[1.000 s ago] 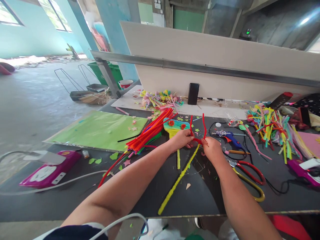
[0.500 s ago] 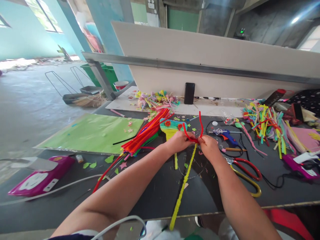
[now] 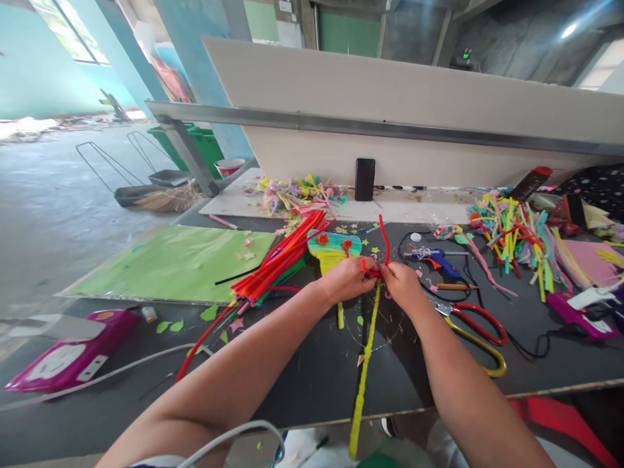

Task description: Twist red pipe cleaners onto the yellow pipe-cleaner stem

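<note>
Pinching red pipe cleaner [image 3: 385, 237] between left hand [image 3: 348, 278] and right hand [image 3: 402, 286]. Holding them close together, steadying its bend atop yellow pipe cleaner [image 3: 365, 354].

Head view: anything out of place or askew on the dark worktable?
The long yellow pipe cleaner overhangs the dark table's front edge; its far end meets the left hand and right hand, which pinch a red pipe cleaner.

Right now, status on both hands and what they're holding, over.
Left hand, right hand: both pinching bent red fuzzy pipe cleaner. It meets top of long yellow fuzzy stem. Red-and-yellow-handled scissors close beside right wrist.
</note>
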A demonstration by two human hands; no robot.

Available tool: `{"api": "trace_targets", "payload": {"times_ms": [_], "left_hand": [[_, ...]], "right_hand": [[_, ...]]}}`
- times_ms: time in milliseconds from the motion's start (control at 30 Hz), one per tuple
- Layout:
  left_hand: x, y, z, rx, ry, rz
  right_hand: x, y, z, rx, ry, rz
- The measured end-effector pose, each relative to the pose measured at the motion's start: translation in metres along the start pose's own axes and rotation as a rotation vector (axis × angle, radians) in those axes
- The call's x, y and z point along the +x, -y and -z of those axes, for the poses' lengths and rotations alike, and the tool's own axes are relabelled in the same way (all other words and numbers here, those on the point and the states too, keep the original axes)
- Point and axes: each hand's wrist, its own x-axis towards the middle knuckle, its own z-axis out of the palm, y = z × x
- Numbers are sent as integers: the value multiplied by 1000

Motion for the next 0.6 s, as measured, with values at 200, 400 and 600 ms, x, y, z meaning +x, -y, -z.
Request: {"api": "trace_targets", "payload": {"times_ms": [200, 400, 600], "left_hand": [[0, 0, -2, 20, 4, 13], [-2, 11, -4, -146, 8, 67], [-4, 12, -11, -255, -41, 162]], "right_hand": [[-1, 6, 4, 60, 72, -39], [-3, 6, 9, 176, 149, -121], [-4, 5, 5, 321, 187, -304]]}}
